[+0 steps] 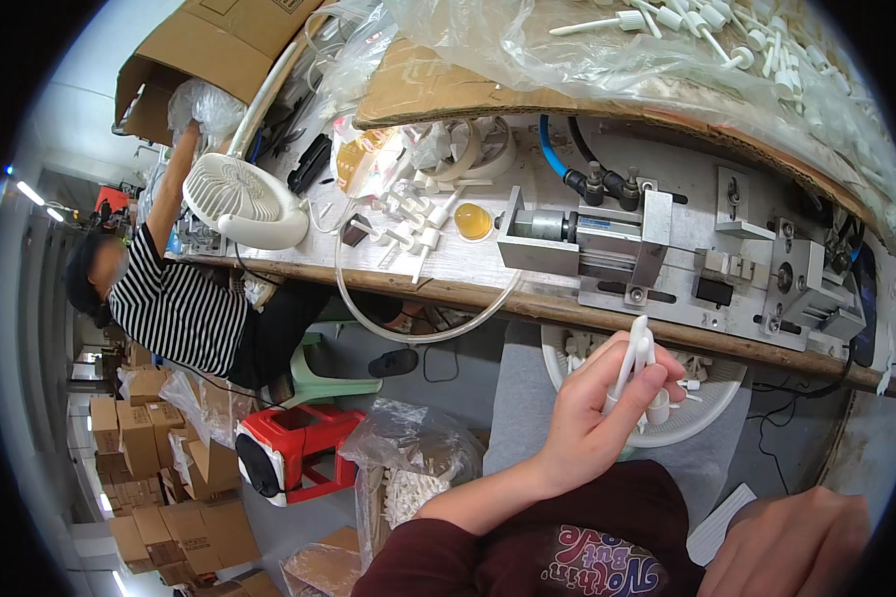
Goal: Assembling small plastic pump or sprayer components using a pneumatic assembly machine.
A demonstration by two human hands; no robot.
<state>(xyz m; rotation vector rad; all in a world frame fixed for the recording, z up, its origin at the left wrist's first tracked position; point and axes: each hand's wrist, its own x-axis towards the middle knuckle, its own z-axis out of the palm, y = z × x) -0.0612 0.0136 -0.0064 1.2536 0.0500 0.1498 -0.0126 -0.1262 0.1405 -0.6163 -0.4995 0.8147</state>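
My left hand is raised in front of the bench edge, its fingers pinched round a few white plastic caps with long stems. The stems point up, and the cap ends show below near the palm. Under this hand is a round white basket with more white parts in it, partly hidden by the hand. My right hand is low at the right, near my body; its fingers are hidden, so what it holds cannot be seen. Beyond the left hand, a metal fixture with a pneumatic cylinder is mounted on the bench.
White stemmed caps lie on plastic over cardboard above the fixture. More capped parts, a yellow round piece and a white fan are on the bench. A person in a striped shirt reaches into a carton. A red stool stands left.
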